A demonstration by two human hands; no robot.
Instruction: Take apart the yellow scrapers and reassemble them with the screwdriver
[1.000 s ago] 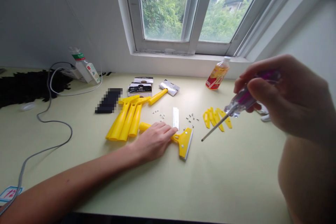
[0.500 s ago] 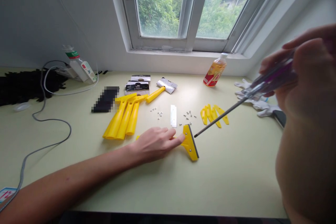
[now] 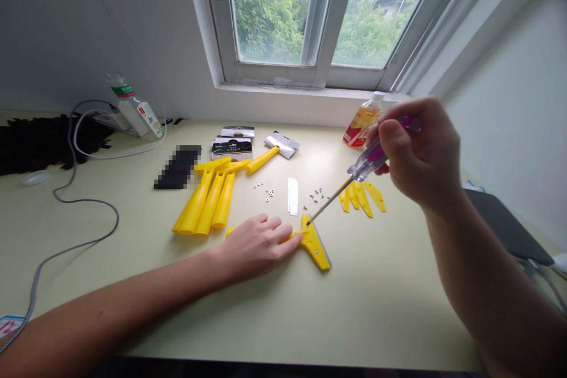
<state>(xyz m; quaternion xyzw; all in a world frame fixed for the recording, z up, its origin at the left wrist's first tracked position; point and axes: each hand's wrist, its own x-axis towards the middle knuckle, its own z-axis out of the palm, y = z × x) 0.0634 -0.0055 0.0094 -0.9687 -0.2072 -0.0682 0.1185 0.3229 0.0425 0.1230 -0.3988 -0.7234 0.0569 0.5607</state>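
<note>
My left hand (image 3: 259, 245) is closed around the handle of a yellow scraper (image 3: 318, 250), holding it flat on the table, its index finger stretched toward the head. A screw shows on the head's near half, and a thin blade edge runs along its right side. My right hand (image 3: 420, 156) grips a screwdriver (image 3: 370, 159) by its clear purple handle. The shaft slants down to the left, its tip at the upper screw spot of the scraper head. Just beyond lie small screws (image 3: 316, 192), white blades (image 3: 293, 196) and yellow cover plates (image 3: 363, 198).
Several yellow scraper handles (image 3: 206, 201) lie left of centre, with small nuts (image 3: 270, 192) to their right. Packaging (image 3: 233, 146) and a drink bottle (image 3: 358, 121) stand toward the back. A cable (image 3: 88, 242) winds along the left; a dark flat device (image 3: 505, 224) is at right.
My right hand has come left and forward with the screwdriver, bringing its tip from beside the scraper head onto the upper screw spot. The scraper has shifted slightly left.
</note>
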